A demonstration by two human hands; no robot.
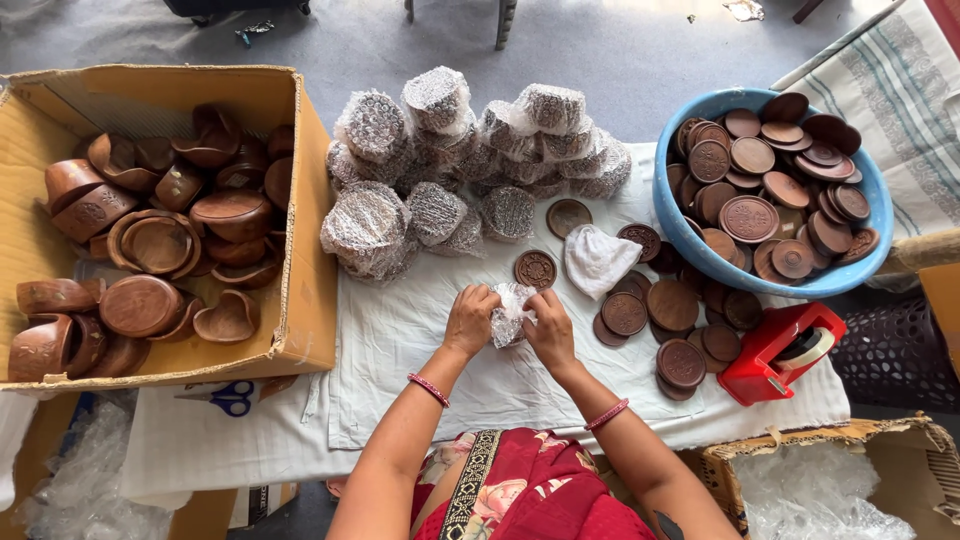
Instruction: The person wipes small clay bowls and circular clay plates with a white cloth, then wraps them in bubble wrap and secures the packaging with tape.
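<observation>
Left hand and right hand pinch small bubble-wrapped bundle between fingertips, low over white cloth. Best to keep wrap taut, folds tight. Red tape dispenser within right reach; carved round wooden lid just beyond.

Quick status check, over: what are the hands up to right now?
Left hand and right hand both gripping a bubble-wrapped piece over the white cloth. Carved wooden disc lies just beyond. Nothing blocking the hands.
</observation>
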